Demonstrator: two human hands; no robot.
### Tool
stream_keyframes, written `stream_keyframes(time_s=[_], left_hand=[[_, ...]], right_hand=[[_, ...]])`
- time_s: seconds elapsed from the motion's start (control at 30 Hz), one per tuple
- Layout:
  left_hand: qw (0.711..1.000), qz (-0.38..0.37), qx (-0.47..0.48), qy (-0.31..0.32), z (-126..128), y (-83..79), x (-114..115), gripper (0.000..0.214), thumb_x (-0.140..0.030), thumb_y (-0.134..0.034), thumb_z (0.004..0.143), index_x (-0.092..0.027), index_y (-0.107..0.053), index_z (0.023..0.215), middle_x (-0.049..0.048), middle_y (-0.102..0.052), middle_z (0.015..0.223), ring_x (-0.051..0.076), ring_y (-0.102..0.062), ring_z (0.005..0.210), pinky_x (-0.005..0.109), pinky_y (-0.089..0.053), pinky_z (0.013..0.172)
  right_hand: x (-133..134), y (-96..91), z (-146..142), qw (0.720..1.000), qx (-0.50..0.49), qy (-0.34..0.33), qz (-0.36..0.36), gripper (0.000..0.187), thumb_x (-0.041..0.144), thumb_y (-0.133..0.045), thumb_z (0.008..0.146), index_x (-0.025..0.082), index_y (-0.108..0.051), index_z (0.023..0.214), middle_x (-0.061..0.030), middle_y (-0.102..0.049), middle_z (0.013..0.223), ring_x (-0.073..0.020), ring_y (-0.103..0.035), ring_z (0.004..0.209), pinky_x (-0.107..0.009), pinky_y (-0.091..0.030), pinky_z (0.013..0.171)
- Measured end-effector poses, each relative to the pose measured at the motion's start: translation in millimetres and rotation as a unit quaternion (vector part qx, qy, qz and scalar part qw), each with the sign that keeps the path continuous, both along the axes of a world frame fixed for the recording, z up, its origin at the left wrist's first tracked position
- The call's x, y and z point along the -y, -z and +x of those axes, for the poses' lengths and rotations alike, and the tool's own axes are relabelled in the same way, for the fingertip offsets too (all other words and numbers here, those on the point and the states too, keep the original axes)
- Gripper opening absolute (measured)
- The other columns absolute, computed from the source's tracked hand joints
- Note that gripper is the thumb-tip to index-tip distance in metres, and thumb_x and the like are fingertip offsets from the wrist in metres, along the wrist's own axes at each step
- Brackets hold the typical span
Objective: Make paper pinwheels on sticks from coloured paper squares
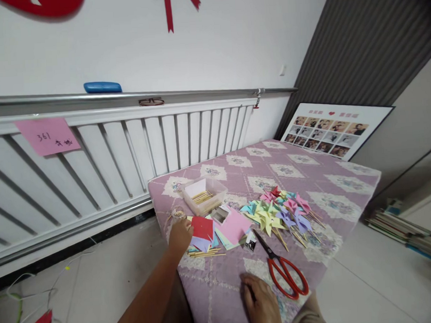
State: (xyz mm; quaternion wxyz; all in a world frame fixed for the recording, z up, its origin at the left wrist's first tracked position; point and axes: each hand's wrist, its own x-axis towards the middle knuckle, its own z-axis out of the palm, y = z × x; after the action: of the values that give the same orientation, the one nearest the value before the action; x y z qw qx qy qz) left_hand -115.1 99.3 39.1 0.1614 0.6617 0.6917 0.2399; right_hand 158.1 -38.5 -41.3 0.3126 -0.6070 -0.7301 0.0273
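From the head view, a low worktop [311,175] covered with a purple quilted cloth stands against a white wall with a long white radiator [127,152]. A pink note [47,136] is stuck to the radiator's upper left, and a blue case [102,87] lies on the ledge above it. At the far end a framed photo board [336,129] leans against a dark ribbed wall. Books [409,230] are stacked on the pale tiled floor to the right.

On the cloth, a clear box [204,195] holds wooden sticks. Just in front of it lies a pile of paper squares [219,229], red, pink, blue and lilac, with loose sticks [206,253] at its near edge. To the right sits a heap of paper pinwheels [280,211] in many colours. Red scissors [284,269] lie near the front edge, blades pointing toward the paper.

The left hand [179,237] reaches forward on an outstretched arm and rests at the left edge of the paper pile, touching the red square [202,227]; whether its grip is closed on the sheet cannot be told. The right hand [260,302] lies flat on the cloth near the front edge, fingers loosely spread and holding nothing, just left of the scissor handles without touching them.
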Motion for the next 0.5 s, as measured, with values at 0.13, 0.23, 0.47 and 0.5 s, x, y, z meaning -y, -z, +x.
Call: stream_keyframes(time_s=[0.13, 0.23, 0.47, 0.5], left_hand=[[0.999, -0.017, -0.041, -0.02, 3.9, 0.7, -12.8, 0.027, -0.034, -0.058, 0.077, -0.02, -0.064, 0.099, 0.0108, -0.061, 0.114, 0.027, -0.049, 0.113, 0.037, -0.035, 0.096], [0.997, -0.036, -0.062, -0.032, 9.4, 3.1, -17.1, 0.041, -0.043, -0.062, 0.072, -0.017, -0.063, 0.104, 0.0148, -0.056, 0.121, 0.031, -0.046, 0.116, 0.041, -0.036, 0.095], [0.993, -0.077, -0.078, -0.049, 14.8, 11.5, -17.6, 0.049, -0.047, -0.064, 0.069, -0.016, -0.06, 0.106, 0.0155, -0.057, 0.119, 0.032, -0.048, 0.114, 0.041, -0.037, 0.091], [0.992, -0.08, -0.077, -0.053, 15.5, 12.8, -16.8, 0.049, -0.047, -0.064, 0.069, -0.017, -0.059, 0.107, 0.0148, -0.056, 0.12, 0.032, -0.048, 0.114, 0.04, -0.037, 0.091]], right_hand=[[-1.8, 2.3, 1.0, 1.0, 0.008, 0.005, 0.012, 0.022, 0.03, -0.048, 0.086, 0.022, -0.067, 0.092, -0.0085, -0.072, 0.098, -0.0263, -0.066, 0.092, -0.043, -0.053, 0.08], [-2.9, 4.5, 2.7, 1.0, 0.01, 0.005, 0.027, 0.021, 0.032, -0.048, 0.085, 0.023, -0.067, 0.089, -0.008, -0.073, 0.096, -0.0268, -0.067, 0.09, -0.043, -0.054, 0.077], [-4.3, 7.3, 4.7, 0.999, 0.012, 0.008, 0.037, 0.022, 0.034, -0.047, 0.085, 0.024, -0.068, 0.088, -0.0074, -0.073, 0.096, -0.0268, -0.068, 0.089, -0.042, -0.054, 0.076], [-4.3, 7.2, 4.5, 0.999, 0.013, 0.01, 0.036, 0.023, 0.034, -0.047, 0.086, 0.024, -0.068, 0.088, -0.0074, -0.073, 0.096, -0.0269, -0.068, 0.089, -0.042, -0.054, 0.076]])
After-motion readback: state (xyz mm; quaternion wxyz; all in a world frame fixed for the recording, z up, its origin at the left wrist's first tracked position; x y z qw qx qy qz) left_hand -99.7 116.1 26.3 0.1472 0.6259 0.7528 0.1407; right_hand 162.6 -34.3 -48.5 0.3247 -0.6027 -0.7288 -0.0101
